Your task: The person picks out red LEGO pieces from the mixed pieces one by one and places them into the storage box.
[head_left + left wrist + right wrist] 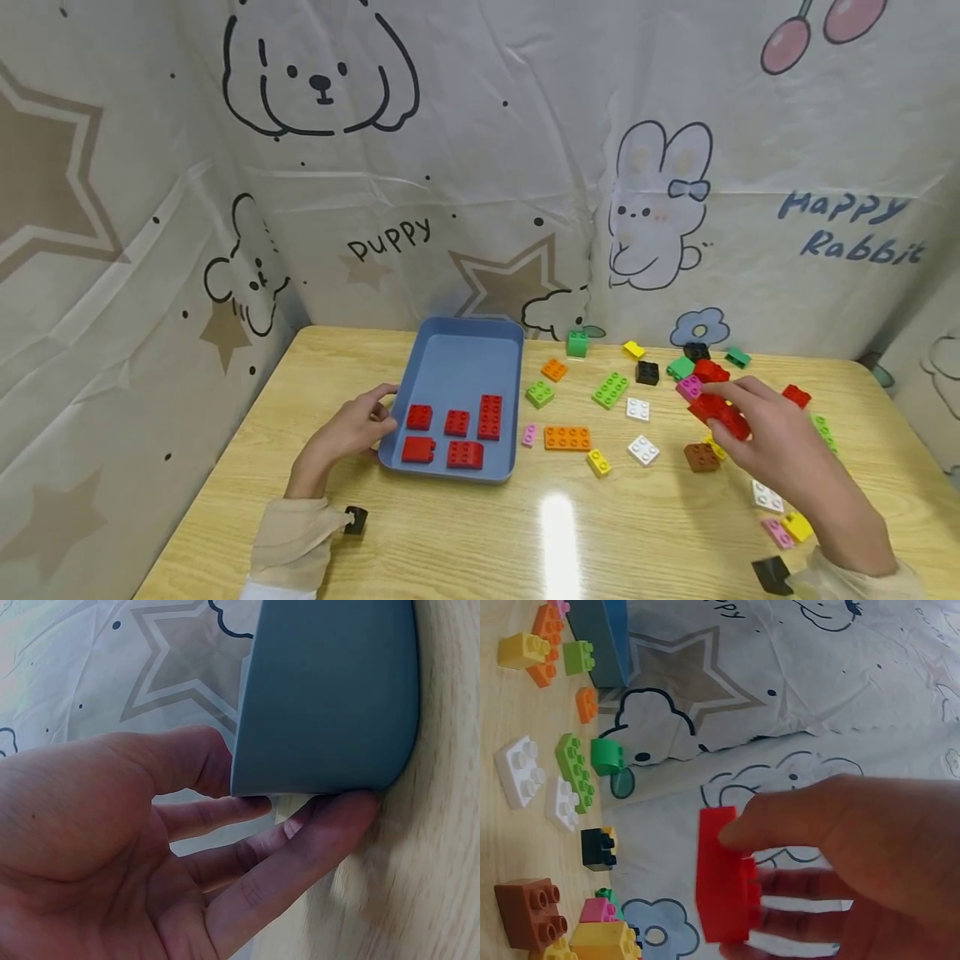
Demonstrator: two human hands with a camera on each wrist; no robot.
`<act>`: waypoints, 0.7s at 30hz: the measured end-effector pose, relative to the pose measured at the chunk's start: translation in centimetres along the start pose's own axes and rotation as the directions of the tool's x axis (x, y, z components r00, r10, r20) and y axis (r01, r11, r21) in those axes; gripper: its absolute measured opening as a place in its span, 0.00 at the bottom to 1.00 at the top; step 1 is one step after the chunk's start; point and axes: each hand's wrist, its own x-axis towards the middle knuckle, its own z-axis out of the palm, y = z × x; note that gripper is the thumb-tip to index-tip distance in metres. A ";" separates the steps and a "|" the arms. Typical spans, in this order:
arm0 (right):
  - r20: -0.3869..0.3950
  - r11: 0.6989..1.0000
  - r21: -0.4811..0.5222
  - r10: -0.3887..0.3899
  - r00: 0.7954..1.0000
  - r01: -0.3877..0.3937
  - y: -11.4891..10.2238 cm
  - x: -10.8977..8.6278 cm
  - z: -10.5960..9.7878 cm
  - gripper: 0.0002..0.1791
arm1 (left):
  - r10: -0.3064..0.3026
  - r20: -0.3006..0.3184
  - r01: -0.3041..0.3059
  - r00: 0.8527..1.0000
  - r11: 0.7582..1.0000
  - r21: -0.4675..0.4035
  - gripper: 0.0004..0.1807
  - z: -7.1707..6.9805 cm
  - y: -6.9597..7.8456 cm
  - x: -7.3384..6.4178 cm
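Note:
A blue tray lies on the table with several red toy bricks in its near half. My left hand holds the tray's left side; in the left wrist view the thumb is at the rim of the tray wall and the fingers touch it lower down. On the right, my right hand pinches a red building brick above the scattered bricks. The right wrist view shows this red brick between thumb and fingers, its studs towards the fingers.
Loose bricks cover the table right of the tray, among them an orange brick, a white brick, a brown brick and another red brick. A printed cloth hangs behind the table's far edge.

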 end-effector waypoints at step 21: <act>0.027 0.979 0.037 -0.202 0.979 0.201 -4.0 3.3 2.3 0.23 | -0.016 0.002 0.016 1.000 1.000 -0.009 0.31 0.1 -0.2 0.1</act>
